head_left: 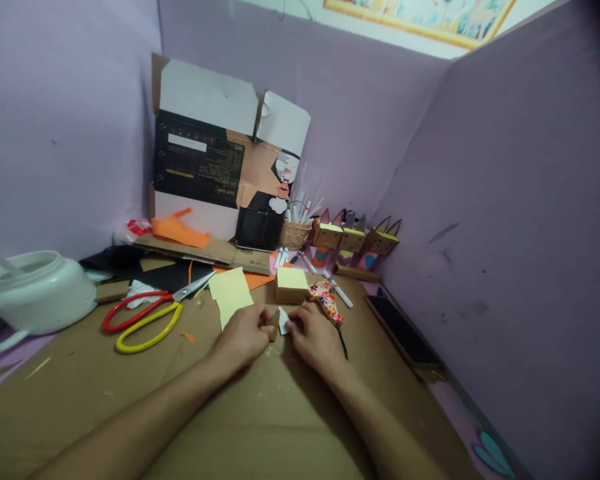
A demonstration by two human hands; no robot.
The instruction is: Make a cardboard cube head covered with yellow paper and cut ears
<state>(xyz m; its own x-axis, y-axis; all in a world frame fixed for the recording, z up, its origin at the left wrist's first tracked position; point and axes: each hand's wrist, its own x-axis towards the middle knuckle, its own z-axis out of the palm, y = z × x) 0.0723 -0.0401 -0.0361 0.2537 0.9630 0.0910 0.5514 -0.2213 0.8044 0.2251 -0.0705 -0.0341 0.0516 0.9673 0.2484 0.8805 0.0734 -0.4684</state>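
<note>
My left hand point(247, 331) and my right hand point(314, 333) rest close together on a brown cardboard sheet point(260, 413). Between them lies a small white paper piece point(283, 321); both hands have their fingers curled and pinched around it. A small cardboard box topped with pale yellow paper point(291, 285) stands just beyond the hands. A loose pale yellow paper sheet point(231, 294) lies beside my left hand. A floral-patterned glue gun point(327, 301) lies next to my right hand, its black cord running under it.
Red and yellow-handled scissors point(143, 317) lie at the left. A white plastic jug point(33, 291) stands at far left. An open cardboard box point(215, 160), a basket of pens point(295, 230), small eared cardboard boxes point(353, 237) and a dark phone point(403, 330) line the purple walls.
</note>
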